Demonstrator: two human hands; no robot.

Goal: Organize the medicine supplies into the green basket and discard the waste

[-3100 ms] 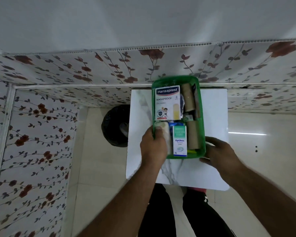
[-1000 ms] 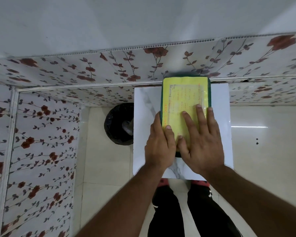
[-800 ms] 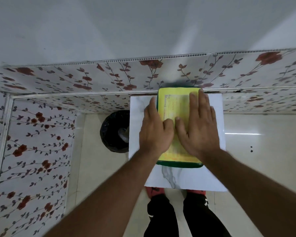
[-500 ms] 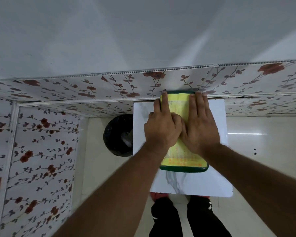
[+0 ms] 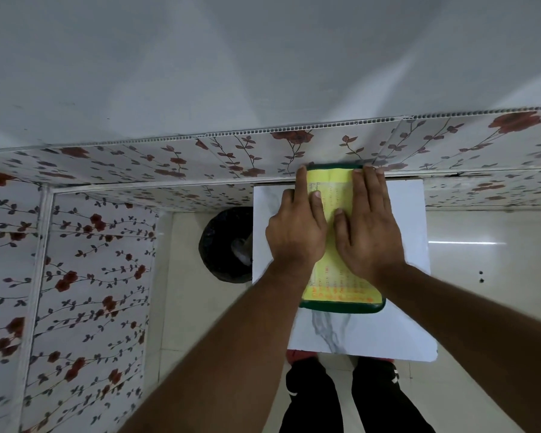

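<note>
While both hands lie flat on top, the green basket (image 5: 341,308) sits on the white marble-look desk (image 5: 356,335), its far end right by the floral wall panel (image 5: 169,157). A yellow printed sheet (image 5: 334,289) covers the basket's whole top, so I can't see what's inside. My left hand (image 5: 295,235) and right hand (image 5: 369,232) rest side by side on the sheet, fingers stretched out toward the far edge, neither grip closed around anything. A black bin (image 5: 227,243) stands on the floor just left of the desk.
</note>
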